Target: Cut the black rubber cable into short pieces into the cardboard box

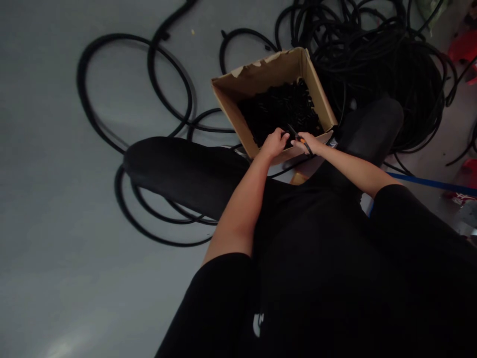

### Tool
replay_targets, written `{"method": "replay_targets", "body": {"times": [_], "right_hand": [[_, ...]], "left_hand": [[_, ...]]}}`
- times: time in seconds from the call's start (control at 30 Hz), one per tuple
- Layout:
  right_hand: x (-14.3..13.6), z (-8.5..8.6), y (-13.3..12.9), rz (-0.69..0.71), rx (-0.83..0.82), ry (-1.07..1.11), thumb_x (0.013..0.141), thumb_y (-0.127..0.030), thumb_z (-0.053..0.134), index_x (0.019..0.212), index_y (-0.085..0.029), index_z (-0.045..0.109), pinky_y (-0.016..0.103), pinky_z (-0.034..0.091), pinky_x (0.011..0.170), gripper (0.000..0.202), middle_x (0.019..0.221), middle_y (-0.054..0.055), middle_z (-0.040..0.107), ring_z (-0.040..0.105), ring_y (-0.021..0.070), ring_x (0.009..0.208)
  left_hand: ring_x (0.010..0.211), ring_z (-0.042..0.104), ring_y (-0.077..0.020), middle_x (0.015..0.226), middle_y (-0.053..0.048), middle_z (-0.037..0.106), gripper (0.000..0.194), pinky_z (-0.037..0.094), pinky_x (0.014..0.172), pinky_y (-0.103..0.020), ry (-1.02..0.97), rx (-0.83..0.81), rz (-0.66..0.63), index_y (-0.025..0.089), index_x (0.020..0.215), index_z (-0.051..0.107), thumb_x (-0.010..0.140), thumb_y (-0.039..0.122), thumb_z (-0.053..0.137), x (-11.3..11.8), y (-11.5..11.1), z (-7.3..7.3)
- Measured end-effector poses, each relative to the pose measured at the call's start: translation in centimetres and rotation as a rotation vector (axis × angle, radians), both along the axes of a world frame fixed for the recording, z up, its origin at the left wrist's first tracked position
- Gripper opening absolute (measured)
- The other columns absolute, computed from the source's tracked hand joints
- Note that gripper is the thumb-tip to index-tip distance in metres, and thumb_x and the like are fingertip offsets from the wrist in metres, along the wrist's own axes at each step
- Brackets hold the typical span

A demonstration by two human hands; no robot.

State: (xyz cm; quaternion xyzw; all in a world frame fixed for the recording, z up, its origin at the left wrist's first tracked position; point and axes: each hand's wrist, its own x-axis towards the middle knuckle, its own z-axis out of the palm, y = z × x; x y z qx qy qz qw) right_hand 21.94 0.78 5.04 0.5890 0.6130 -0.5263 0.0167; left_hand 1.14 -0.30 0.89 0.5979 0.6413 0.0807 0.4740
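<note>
Head view: box (270, 72) holding many blk pcs (279, 107); hose coils (395, 84) prob. remaining.
R hand (313, 144) gripping tool (303, 141); L hand (275, 142) curling, hold unclear.

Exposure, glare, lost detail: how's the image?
Head view: dim overall; soft glare on the floor, lower left; black pieces in the cardboard box merge into a dark mass; the black shirt loses most detail.

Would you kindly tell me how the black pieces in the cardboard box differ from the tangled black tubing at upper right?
The black pieces are short, while the tangled tubing runs in long loops. The pieces lie inside the cardboard box; the tubing is heaped outside it, on the floor. Both are black.
</note>
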Motion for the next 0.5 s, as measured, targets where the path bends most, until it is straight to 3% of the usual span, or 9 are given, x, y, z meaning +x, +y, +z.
{"method": "replay_targets", "body": {"times": [0.1,0.27,0.4,0.5], "right_hand": [[0.13,-0.1,0.27,-0.051,-0.038,-0.034,0.11,-0.028,0.087,0.101,-0.023,0.057,0.023,0.049,0.063,0.031,0.077,-0.006,0.058,0.06,0.0136,0.067],[-0.07,-0.22,0.02,-0.032,-0.197,-0.073,0.109,-0.011,0.081,0.1,-0.025,0.055,0.021,0.045,0.054,0.03,0.07,-0.007,0.057,0.061,0.0157,0.062],[-0.12,0.0,-0.23,-0.016,-0.161,0.042,0.104,0.005,0.071,0.099,-0.026,0.054,0.019,0.046,0.062,0.036,0.07,-0.009,0.056,0.059,0.0137,0.067],[0.15,-0.01,-0.13,0.003,-0.149,0.124,0.1,0.007,0.069,0.096,-0.026,0.053,0.02,0.044,0.069,0.037,0.072,-0.011,0.055,0.057,0.013,0.07]], "left_hand": [[0.143,0.079,-0.0431,0.148,-0.028,0.086,0.042,0.06,0.126,-0.053,0.028,-0.001,0.037,0.013,0.155,0.076,0.12,0.034,0.064,-0.22,-0.01,-0.33],[0.149,0.078,-0.0421,0.151,-0.026,0.085,0.039,0.058,0.133,-0.051,0.012,0.01,0.017,0.013,0.15,0.081,0.121,0.032,0.063,-0.56,0.15,-0.88],[0.143,0.081,-0.0388,0.145,-0.022,0.088,0.039,0.059,0.128,-0.046,-0.033,0.006,-0.017,0.015,0.15,0.084,0.123,0.035,0.064,-0.67,0.01,-0.71],[0.142,0.081,-0.0411,0.145,-0.024,0.088,0.039,0.059,0.127,-0.047,0.019,-0.029,-0.039,0.014,0.144,0.086,0.123,0.038,0.064,-0.54,0.04,-0.44]]}}
